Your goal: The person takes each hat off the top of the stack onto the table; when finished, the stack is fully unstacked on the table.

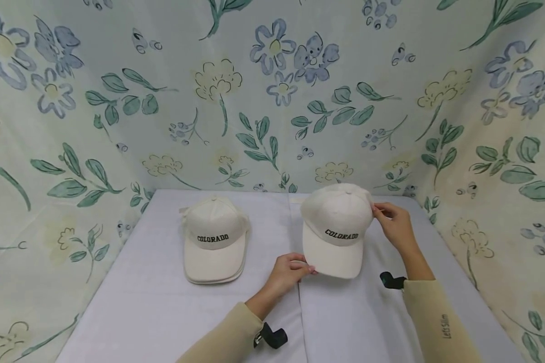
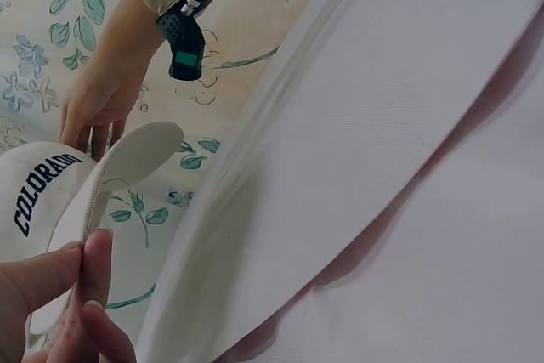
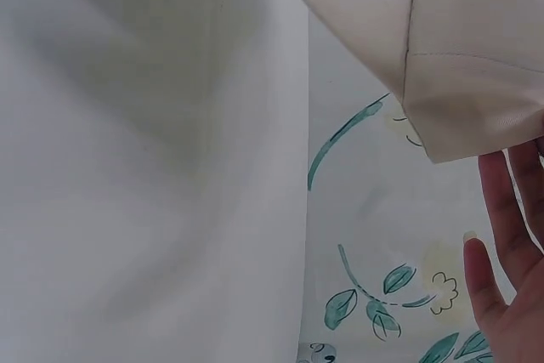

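Observation:
An off-white baseball cap with COLORADO in dark letters is held up over the right half of the table, its brim toward me. My left hand pinches the brim's left corner between thumb and fingers, as the left wrist view shows close up at the brim edge. At the cap's right side, my right hand grips the lower edge of the crown. In the right wrist view the fingers of that hand reach up to the stitched cap panel, with some fingertips hidden behind it.
To the left lies a matching COLORADO cap, with a second brim edge showing beneath its own. A white cloth with a lengthwise seam covers the table. Floral curtains hang behind and along both sides.

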The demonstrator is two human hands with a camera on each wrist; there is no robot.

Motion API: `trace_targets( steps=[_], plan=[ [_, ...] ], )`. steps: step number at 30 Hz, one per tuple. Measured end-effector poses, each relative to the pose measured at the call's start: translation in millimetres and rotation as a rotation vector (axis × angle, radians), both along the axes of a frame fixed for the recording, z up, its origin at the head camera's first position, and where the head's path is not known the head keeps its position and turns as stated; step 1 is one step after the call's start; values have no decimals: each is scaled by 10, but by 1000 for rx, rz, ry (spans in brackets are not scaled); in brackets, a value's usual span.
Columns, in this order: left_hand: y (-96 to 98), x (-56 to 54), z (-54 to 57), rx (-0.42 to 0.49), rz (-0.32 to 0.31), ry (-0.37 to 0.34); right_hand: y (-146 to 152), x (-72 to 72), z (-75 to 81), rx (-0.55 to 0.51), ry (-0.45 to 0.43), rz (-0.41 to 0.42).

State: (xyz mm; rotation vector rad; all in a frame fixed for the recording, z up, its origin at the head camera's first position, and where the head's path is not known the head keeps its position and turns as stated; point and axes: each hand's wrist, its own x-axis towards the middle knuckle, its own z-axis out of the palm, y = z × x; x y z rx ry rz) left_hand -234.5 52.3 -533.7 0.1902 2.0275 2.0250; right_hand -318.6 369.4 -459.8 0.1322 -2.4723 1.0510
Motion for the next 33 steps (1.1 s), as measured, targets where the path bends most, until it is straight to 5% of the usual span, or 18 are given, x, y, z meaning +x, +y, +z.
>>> trace_targets(
  steps=[14,33],
  plan=[
    [228,-51,-63,-37,-17,10,220,55,-69,11,6,-39],
    [485,-106,-39,-56,-80,36,479,97,-97,25,-92,-141]
  ],
)
